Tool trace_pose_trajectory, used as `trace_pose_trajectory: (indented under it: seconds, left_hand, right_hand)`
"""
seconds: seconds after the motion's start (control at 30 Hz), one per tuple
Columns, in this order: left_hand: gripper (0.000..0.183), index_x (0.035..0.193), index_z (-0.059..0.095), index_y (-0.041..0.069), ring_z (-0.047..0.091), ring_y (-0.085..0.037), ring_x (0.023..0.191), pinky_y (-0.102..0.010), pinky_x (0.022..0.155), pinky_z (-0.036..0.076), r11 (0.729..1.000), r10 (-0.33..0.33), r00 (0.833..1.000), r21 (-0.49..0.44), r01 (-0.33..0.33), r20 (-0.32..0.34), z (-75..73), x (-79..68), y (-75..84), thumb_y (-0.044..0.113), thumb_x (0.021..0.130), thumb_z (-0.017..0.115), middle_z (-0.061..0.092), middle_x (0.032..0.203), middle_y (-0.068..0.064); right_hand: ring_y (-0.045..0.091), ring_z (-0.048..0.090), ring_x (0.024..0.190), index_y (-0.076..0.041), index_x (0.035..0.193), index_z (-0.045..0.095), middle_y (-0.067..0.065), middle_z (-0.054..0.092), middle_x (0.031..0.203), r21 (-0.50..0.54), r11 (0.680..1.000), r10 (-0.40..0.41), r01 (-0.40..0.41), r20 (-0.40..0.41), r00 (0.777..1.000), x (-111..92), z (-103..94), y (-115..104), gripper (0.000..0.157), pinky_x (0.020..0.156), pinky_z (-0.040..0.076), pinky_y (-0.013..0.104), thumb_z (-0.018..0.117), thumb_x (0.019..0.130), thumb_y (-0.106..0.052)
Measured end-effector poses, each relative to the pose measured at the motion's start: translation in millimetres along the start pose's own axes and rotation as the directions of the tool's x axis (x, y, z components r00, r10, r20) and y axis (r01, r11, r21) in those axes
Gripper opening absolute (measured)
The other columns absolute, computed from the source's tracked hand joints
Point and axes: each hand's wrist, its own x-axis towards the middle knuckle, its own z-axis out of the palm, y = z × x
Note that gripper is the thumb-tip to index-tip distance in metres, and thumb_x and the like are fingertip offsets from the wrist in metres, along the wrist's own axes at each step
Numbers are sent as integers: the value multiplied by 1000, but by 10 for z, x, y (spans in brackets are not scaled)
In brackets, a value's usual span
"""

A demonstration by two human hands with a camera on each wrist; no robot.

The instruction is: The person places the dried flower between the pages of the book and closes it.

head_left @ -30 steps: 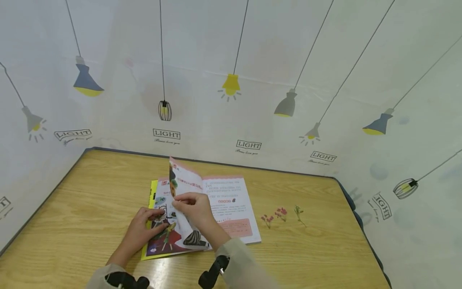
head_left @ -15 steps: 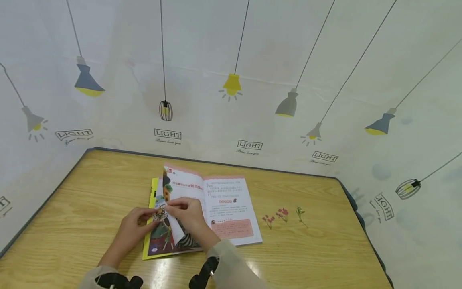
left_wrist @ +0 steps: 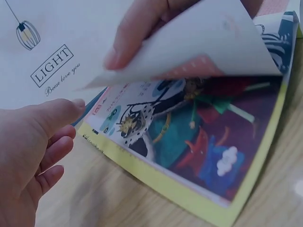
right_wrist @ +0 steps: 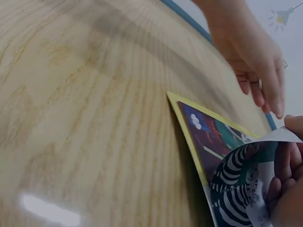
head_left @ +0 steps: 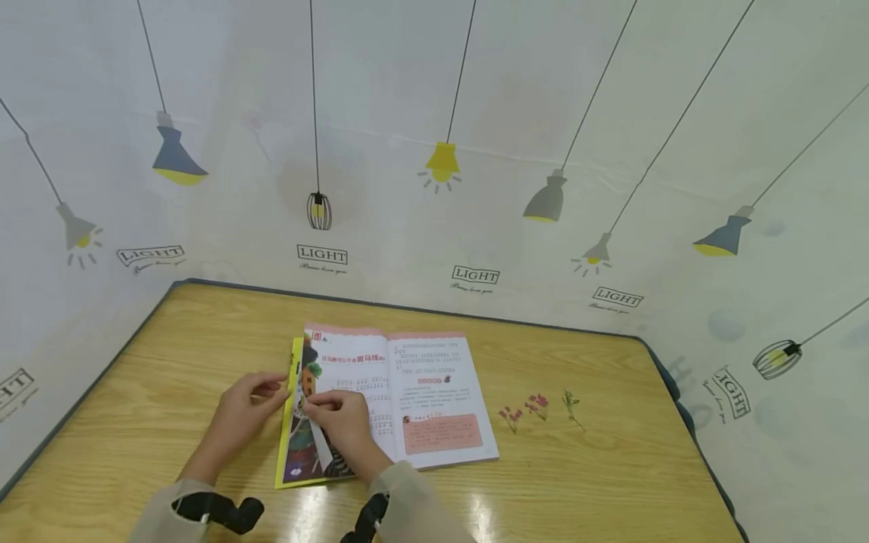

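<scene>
Yellow-edged, white-paged paper book (head_left: 434,400) lies open on a wood-grain table (head_left: 611,483), between six and seven o'clock — head view. The right hand (head_left: 345,426) pinches a curling printed page (head_left: 345,348); the left hand (head_left: 246,403), fingers loosely bent, is just beside the book at nine o'clock. Two pink-flowered sprigs (head_left: 537,405) and one green sprig (head_left: 570,404) lie at its three o'clock.

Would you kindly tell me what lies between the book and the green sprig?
In the head view, two pink flower sprigs lie between the book and green sprig.
</scene>
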Motion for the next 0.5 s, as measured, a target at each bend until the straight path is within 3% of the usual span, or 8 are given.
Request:
trace_pose_trajectory:
  seconds: [0.23,0.5]
  left_hand:
    - [37,118,60,6,54,-27,93,-44,79,44,999,14,999,-37,-12,40,41,115,-33,31,91,58,55,106,-14]
    - [29,110,66,9,52,-23,89,-41,75,44,998,57,995,-40,-53,83,122,226,-223,29,90,60,54,100,-10]
  right_hand:
    - [5,53,57,-11,80,74,-7,61,65,-87,996,-5,1,-47,999,46,122,223,6,51,41,21,74,76,-15]
    - [0,48,55,-14,79,74,-13,55,62,-275,958,-111,86,-76,991,31,212,310,4,51,39,19,74,77,-18]
